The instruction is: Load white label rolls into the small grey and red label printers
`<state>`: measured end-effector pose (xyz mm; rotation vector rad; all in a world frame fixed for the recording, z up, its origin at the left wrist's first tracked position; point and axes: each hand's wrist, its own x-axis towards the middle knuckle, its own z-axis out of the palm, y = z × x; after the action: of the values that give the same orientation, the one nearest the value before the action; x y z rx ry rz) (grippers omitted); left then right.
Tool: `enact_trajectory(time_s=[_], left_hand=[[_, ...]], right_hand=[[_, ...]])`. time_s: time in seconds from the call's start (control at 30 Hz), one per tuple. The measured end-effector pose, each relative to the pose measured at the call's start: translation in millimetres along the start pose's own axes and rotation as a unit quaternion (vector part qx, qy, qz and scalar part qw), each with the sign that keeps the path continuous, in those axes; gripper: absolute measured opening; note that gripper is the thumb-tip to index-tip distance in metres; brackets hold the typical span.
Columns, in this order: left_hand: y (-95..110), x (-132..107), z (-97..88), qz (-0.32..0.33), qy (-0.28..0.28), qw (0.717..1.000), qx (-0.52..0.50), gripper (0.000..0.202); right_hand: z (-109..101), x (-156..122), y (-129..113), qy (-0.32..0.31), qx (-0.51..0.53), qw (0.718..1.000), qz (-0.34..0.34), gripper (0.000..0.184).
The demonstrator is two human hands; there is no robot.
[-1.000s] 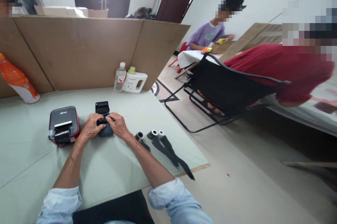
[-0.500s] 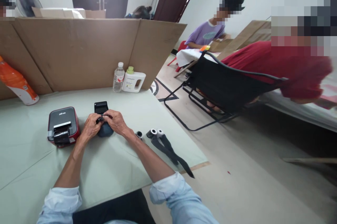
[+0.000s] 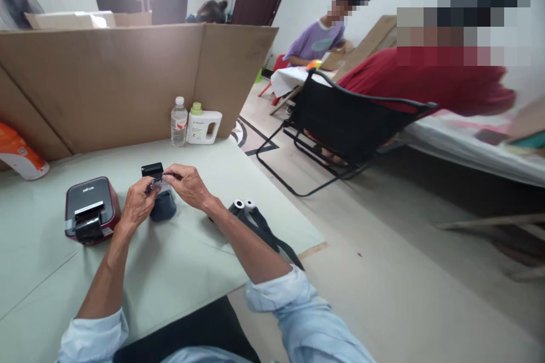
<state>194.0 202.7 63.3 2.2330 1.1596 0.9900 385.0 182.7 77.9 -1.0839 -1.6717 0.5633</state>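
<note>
My left hand and my right hand meet over a small dark blue printer with its black lid raised. Both hands pinch a small roll of dark tape just above the printer's open bay. A red and black label printer sits to the left of my left hand. To the right of my right forearm lie two rolls with white cores, their black ribbons trailing toward the mat's edge.
A pale green mat covers the floor. A cardboard screen stands behind it, with a water bottle, a white jug and an orange bottle. A black folding chair and two seated people are to the right.
My hands have lifted the small roll from the blue printer's bay to just above it. The camera has swung slightly right and down.
</note>
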Motion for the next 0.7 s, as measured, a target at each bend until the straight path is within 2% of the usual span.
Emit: enact_trajectory(time_s=[0.1,0.2,0.3,0.4,0.53,0.7], left_hand=[[19.5,9.1,1.0,0.027,-0.006,1.000,-0.001,0.008],[39.8,18.5,11.1,0.056,-0.031,0.998,-0.016,0.010],[61.6,26.7,25.6,0.092,-0.079,0.991,-0.050,0.014],[82.5,34.2,40.1,0.123,-0.126,0.983,-0.056,0.018],[101.2,40.1,56.1,0.164,-0.173,0.970,-0.042,0.021],[104.9,29.4,63.7,0.187,-0.197,0.962,-0.006,0.022]], right_hand=[[-28.0,-4.3,-7.1,0.005,-0.001,1.000,0.004,0.015],[-60.5,-17.8,-12.3,0.019,0.013,0.999,0.024,0.015],[-91.0,-41.7,-17.8,0.052,0.016,0.997,0.049,0.014],[-112.0,-73.2,-22.5,0.098,-0.006,0.993,0.070,0.013],[-119.8,-117.3,-24.1,0.155,-0.027,0.982,0.104,0.012],[-104.6,-159.9,-20.9,0.184,-0.048,0.976,0.107,0.010]])
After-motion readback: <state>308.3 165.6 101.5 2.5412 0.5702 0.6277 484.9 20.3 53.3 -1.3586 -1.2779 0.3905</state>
